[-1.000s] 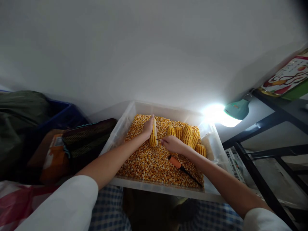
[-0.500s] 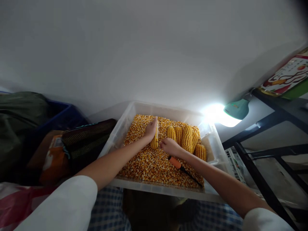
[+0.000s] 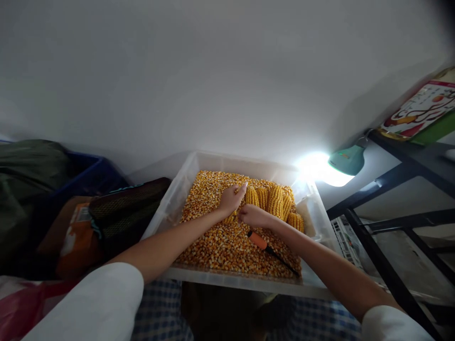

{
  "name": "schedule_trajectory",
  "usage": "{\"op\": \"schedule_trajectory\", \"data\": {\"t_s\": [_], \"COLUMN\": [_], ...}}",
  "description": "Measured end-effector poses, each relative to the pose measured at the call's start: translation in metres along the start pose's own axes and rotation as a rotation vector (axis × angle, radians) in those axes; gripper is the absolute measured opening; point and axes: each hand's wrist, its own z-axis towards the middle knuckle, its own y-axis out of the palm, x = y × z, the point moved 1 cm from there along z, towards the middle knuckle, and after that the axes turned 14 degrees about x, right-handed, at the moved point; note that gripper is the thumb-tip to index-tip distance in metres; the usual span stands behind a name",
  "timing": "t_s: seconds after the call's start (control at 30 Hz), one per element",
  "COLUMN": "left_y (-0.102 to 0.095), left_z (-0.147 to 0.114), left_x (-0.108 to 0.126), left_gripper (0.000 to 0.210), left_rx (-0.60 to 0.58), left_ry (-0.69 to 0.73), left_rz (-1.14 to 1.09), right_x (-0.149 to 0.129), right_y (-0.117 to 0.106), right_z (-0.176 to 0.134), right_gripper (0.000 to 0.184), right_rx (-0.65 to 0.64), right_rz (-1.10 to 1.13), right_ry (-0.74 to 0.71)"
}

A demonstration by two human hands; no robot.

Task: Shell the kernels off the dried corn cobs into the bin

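My left hand (image 3: 232,198) is curled over an ear of corn (image 3: 229,219), its thumb side up. Most of that ear is hidden beneath the hand and wrist; only its near end shows. Just to the right, my right hand (image 3: 254,216) is closed with its fingertips against the ear, and whatever is between them is hidden. Both hands are above loose corn kernels (image 3: 216,246) in a translucent plastic bin (image 3: 170,199). Several whole ears of corn (image 3: 275,201) lie beyond my right wrist. A tool with an orange handle (image 3: 257,239) and thin dark shaft rests on the kernels below my right hand.
A lit green lamp (image 3: 346,163) hangs from a dark metal rack (image 3: 387,227) on the right. To the left are a black mesh bag (image 3: 128,215), an orange package (image 3: 76,234) and a blue crate (image 3: 92,170). A pale wall (image 3: 220,85) stands behind the bin.
My left hand has turned and moved right and slightly down, covering most of the ear that showed beside it before. My right hand has shifted only slightly.
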Motion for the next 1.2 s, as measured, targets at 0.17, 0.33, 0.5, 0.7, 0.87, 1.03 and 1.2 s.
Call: {"op": "schedule_trajectory", "data": {"t_s": [0.17,0.33,0.5,0.7,0.87,1.03,1.2], "left_y": [0.002,-0.003,-0.005,-0.003,-0.004,-0.006,-0.006], "left_z": [0.009,0.03,0.035,0.036,0.037,0.037,0.036], "left_x": [-0.011,-0.021,-0.023,-0.033,-0.036,-0.037,-0.038], "left_gripper": [0.043,0.044,0.044,0.045,0.046,0.046,0.046], "left_rx": [-0.026,0.056,0.072,0.137,0.161,0.165,0.18], "left_ry": [-0.099,-0.465,-0.622,-0.614,-0.619,-0.582,-0.543], "left_rz": [-0.091,-0.264,-0.393,-0.373,-0.347,-0.301,-0.25], "right_x": [0.001,-0.005,-0.009,0.002,0.002,-0.002,-0.004], "right_y": [-0.014,-0.038,-0.04,-0.017,-0.015,-0.011,-0.004], "right_z": [0.002,-0.007,-0.01,0.0,0.0,-0.002,-0.002], "right_gripper": [0.025,0.034,0.034,0.034,0.036,0.037,0.036], "right_rx": [-0.081,-0.108,-0.05,-0.007,-0.017,0.003,0.027], "right_rz": [0.028,0.066,0.06,0.025,0.014,-0.047,-0.108], "right_ry": [-0.017,-0.014,-0.033,-0.04,-0.056,-0.026,0.011]}}
